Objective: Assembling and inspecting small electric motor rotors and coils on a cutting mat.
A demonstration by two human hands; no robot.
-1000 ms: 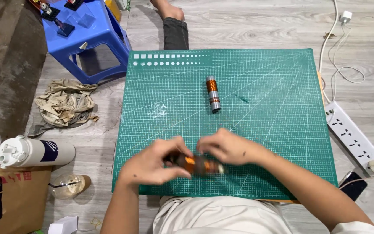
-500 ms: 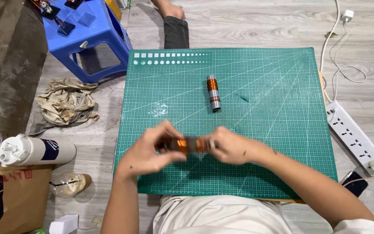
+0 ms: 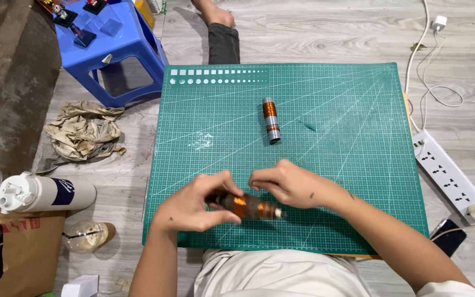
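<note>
Hands, left (image 3: 196, 206) and right (image 3: 287, 184), pinch a copper-wound metal cylinder (image 3: 248, 207) over the green cutting mat (image 3: 358, 165), near its front edge.

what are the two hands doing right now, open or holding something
Left hand: closed around the copper-wound cylinder, low over the green cutting mat.
Right hand: fingers curled on the same cylinder's other end.

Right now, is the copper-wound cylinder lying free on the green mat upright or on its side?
On its side. The copper-wound cylinder lies flat on the green cutting mat, long axis pointing away from the person, apart from both hands.
</note>
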